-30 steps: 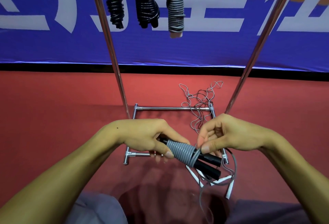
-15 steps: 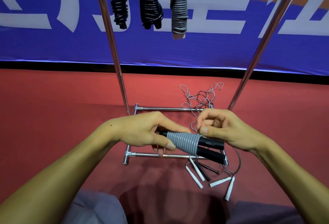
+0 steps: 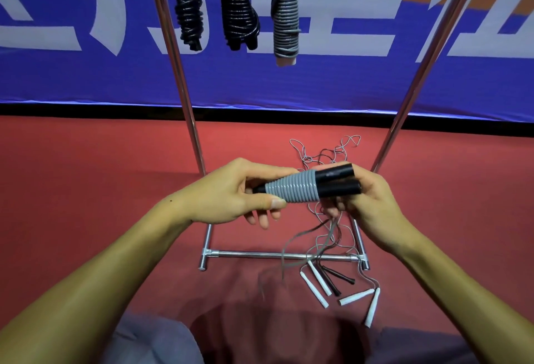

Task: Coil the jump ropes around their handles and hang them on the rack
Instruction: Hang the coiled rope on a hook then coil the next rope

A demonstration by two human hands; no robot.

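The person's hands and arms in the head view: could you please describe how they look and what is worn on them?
Both forearms are bare to the frame's edge: no sleeves, gloves, watch or rings visible. The left hand has short, plain nails, with a small dark mole near its wrist. The right hand is likewise unadorned.

A red floor (image 3: 86,190) is filling the lower scene. A blue banner (image 3: 346,83) with large white characters and orange patches is running along the floor's far edge, a black strip (image 3: 260,110) sitting between them. Grey trouser fabric (image 3: 150,343) is showing at the floor's near edge.
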